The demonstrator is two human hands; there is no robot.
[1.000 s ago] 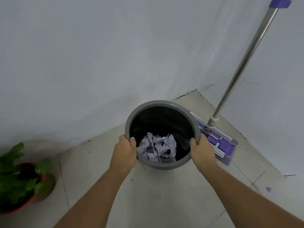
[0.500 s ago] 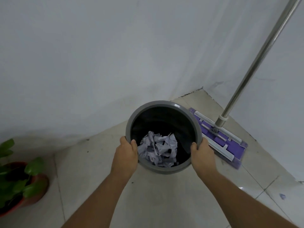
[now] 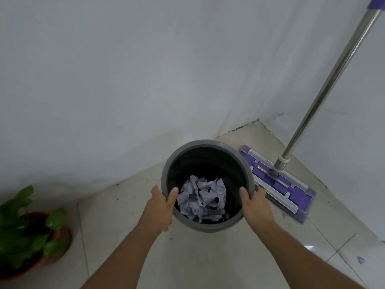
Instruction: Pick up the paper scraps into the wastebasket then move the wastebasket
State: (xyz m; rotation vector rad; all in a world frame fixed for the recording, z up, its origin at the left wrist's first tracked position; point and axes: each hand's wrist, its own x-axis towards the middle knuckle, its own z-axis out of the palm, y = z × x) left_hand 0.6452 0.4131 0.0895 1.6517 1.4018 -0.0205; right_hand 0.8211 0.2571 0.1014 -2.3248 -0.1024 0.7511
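A round grey wastebasket [image 3: 205, 144] with a dark inside is held in front of me, near the corner of two white walls. Crumpled pale paper scraps [image 3: 203, 198] lie inside it. My left hand [image 3: 160, 207] grips the rim on the left, thumb inside the basket. My right hand [image 3: 257, 204] grips the rim on the right, thumb over the edge. Whether the basket's base touches the tiled floor is hidden from view.
A purple flat mop [image 3: 277, 182] with a steel pole [image 3: 325, 88] leans on the right wall, its head close beside the basket. A potted green plant [image 3: 31, 232] stands at the lower left. A small purple scrap [image 3: 360, 260] lies on the floor at lower right.
The basket stays gripped in both hands and sits a little nearer the mop head and corner. The view has shifted, with the plant showing more at the left.
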